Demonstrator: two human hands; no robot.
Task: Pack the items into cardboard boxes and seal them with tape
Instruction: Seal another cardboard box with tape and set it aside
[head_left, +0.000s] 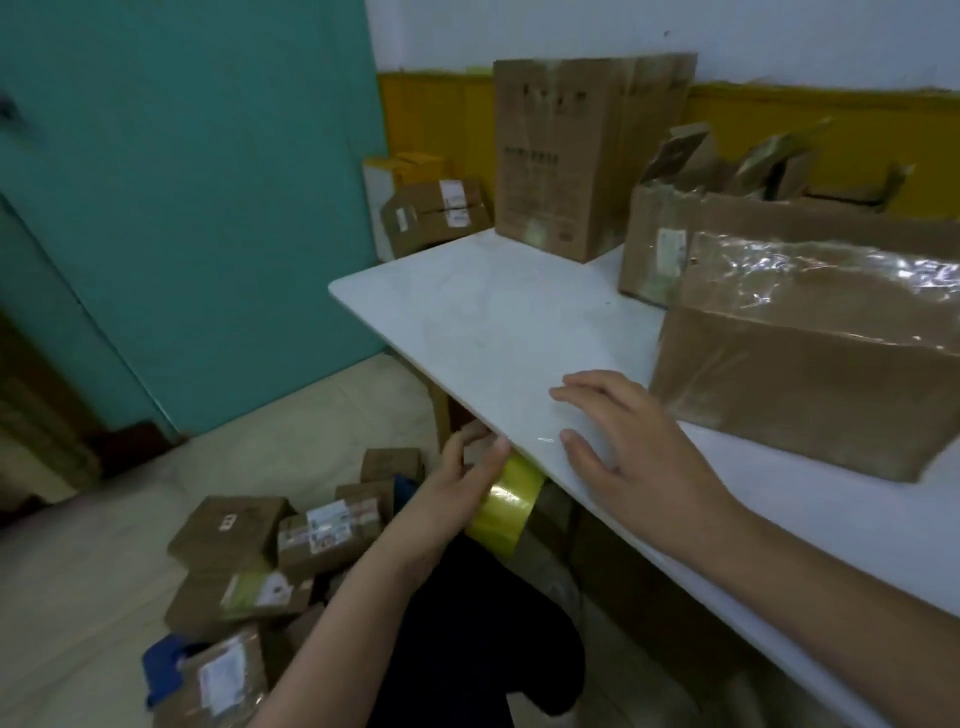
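My left hand grips a yellowish roll of packing tape just below the front edge of the white table. My right hand lies flat on the tabletop with fingers spread, pressing what looks like a strip of clear tape at the table's edge. Right of that hand sits a cardboard box whose top is covered in shiny clear tape.
A tall cardboard box stands at the table's back. An open box holding brown packets is beside it. Several taped parcels lie piled on the floor at lower left. More boxes sit by the teal wall.
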